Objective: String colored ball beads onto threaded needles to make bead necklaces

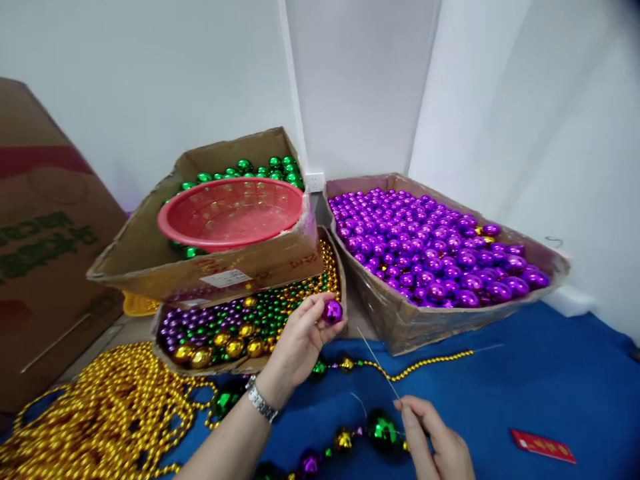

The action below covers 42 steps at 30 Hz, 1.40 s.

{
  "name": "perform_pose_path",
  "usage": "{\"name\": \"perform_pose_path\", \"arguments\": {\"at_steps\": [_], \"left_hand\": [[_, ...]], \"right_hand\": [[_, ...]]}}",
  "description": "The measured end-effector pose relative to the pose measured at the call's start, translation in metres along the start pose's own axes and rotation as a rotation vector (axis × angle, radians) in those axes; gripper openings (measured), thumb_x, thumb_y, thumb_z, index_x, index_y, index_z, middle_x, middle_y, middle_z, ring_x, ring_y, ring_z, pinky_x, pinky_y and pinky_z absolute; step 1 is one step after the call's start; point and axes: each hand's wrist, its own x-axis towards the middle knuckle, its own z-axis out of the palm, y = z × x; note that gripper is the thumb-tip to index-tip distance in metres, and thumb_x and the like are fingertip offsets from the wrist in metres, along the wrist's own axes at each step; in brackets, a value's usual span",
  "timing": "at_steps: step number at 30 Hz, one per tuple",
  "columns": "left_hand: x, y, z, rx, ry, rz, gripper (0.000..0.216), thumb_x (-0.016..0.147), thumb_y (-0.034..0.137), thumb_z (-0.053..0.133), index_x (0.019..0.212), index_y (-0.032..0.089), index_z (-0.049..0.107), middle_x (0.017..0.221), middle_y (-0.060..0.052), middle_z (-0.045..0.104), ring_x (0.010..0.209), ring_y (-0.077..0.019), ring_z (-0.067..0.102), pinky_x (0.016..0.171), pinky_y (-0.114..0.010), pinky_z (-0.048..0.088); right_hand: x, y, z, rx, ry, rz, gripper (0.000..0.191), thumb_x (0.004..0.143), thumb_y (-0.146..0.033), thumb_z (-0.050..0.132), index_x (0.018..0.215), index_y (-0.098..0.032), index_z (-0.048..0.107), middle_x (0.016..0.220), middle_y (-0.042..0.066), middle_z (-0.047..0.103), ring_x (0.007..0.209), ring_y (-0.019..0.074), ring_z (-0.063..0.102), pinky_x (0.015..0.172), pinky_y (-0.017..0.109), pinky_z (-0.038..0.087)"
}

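A shiny purple ball bead [331, 312] is held between the thumb and fingers of my left hand [306, 333], above the box of mixed beads. Lower right, my right hand [433, 437] pinches a long thin needle [379, 367] that slants up and left toward the bead, its tip apart from it. Thread shows near the right fingers. Just beneath my hands, a strand of mixed beads with a large green ball [384, 430] and a gold ball [344, 439] lies on the blue cloth [480, 393]. Behind it stretches another strand ending in small gold beads [430, 363].
A cardboard box of purple balls [425, 253] stands at the back right. On the left, a box of green balls bears a red plastic basin [230, 213], above a box of mixed small beads [225, 327]. Gold bead strings [100, 413] are heaped left; a red packet [543, 445] lies right.
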Motion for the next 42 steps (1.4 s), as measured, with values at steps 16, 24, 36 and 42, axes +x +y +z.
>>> {"name": "perform_pose_path", "arguments": {"at_steps": [16, 24, 36, 42], "left_hand": [[-0.032, -0.016, -0.020, -0.075, 0.131, -0.050, 0.022, 0.083, 0.024, 0.062, 0.103, 0.015, 0.060, 0.096, -0.005, 0.064, 0.083, -0.0153, 0.064, 0.085, -0.034, 0.053], [-0.034, -0.018, -0.024, -0.107, 0.130, -0.079, 0.019, 0.084, 0.022, 0.060, 0.102, 0.014, 0.060, 0.095, -0.006, 0.064, 0.088, -0.0174, 0.064, 0.089, -0.035, 0.052], [-0.045, -0.029, -0.021, 0.122, 0.083, 0.044, 0.030, 0.082, 0.023, 0.063, 0.110, 0.018, 0.056, 0.105, -0.008, 0.061, 0.094, -0.0188, 0.059, 0.082, -0.033, 0.052], [-0.051, -0.033, -0.018, 0.063, 0.072, -0.028, 0.038, 0.083, 0.023, 0.061, 0.119, 0.019, 0.049, 0.111, -0.011, 0.058, 0.096, -0.0189, 0.058, 0.084, -0.036, 0.050]], "right_hand": [[0.000, -0.003, 0.004, -0.130, -0.199, -0.346, 0.018, 0.093, -0.018, 0.044, 0.105, -0.018, 0.057, 0.084, 0.005, 0.069, 0.075, 0.0160, 0.070, 0.068, 0.020, 0.056], [0.001, 0.003, 0.006, -0.211, -0.169, -0.467, 0.020, 0.092, -0.016, 0.045, 0.108, -0.016, 0.056, 0.089, 0.008, 0.071, 0.076, 0.0185, 0.070, 0.068, 0.024, 0.056], [0.000, -0.002, 0.010, -0.145, -0.195, -0.403, 0.019, 0.091, -0.016, 0.046, 0.107, -0.018, 0.055, 0.087, 0.007, 0.070, 0.074, 0.0168, 0.069, 0.067, 0.022, 0.054], [0.001, -0.001, 0.013, -0.131, -0.231, -0.376, 0.017, 0.092, -0.017, 0.044, 0.105, -0.019, 0.056, 0.083, 0.006, 0.069, 0.073, 0.0155, 0.069, 0.066, 0.020, 0.054]]}}
